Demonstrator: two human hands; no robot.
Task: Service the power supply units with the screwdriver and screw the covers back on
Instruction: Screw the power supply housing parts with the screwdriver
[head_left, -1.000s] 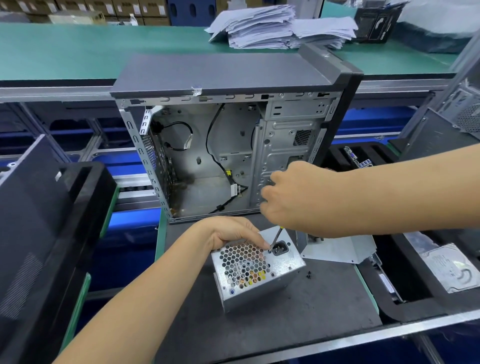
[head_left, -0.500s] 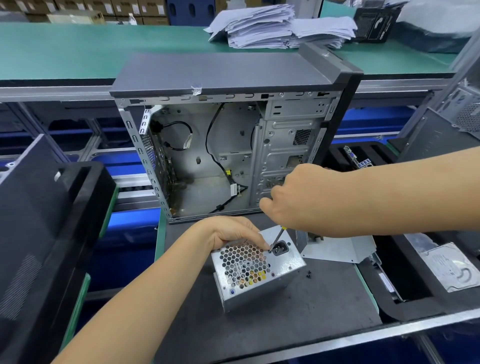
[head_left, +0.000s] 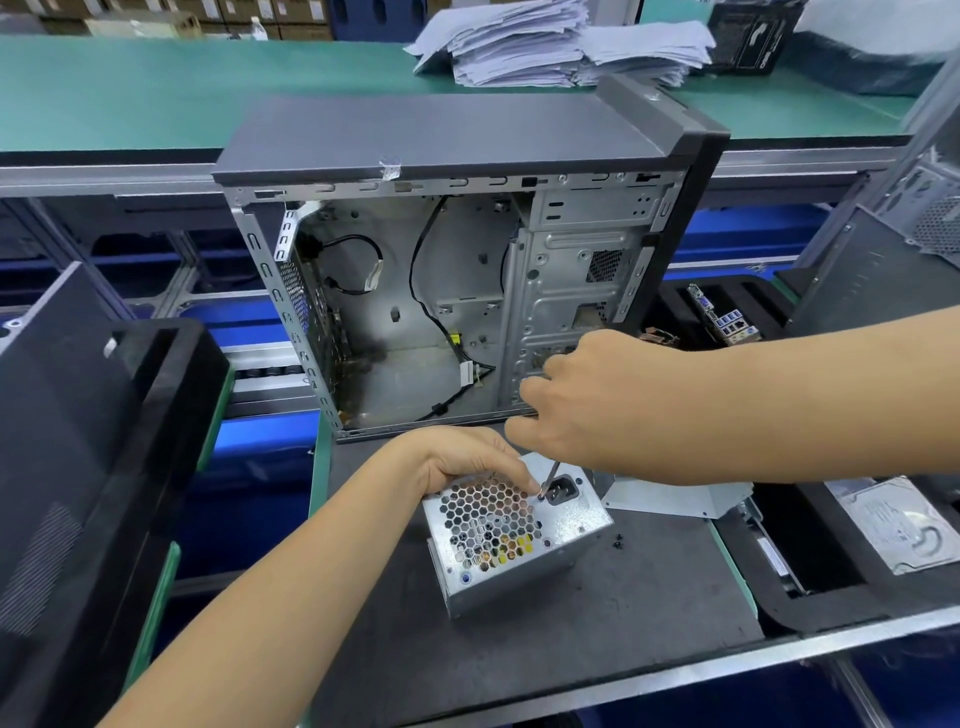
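A silver power supply unit (head_left: 511, 535) with a honeycomb grille and a black socket sits tilted on the dark mat. My left hand (head_left: 467, 460) grips its upper left edge, fingers curled over the grille's top. My right hand (head_left: 597, 405) hovers above it and holds a screwdriver (head_left: 549, 478); only the thin shaft shows, its tip on a screw beside the socket. The handle is hidden inside my fist. A few small black screws (head_left: 617, 540) lie on the mat to the unit's right.
An open, gutted computer case (head_left: 467, 291) stands just behind the unit. A loose metal cover (head_left: 675, 496) lies to the right. Black foam trays flank the mat, the right one (head_left: 852, 582) holding a hard drive (head_left: 893, 525). Paper stacks (head_left: 561, 44) sit on the far green bench.
My right hand has shifted slightly, turning the screwdriver on the screw by the socket. The unit and my left hand stay put.
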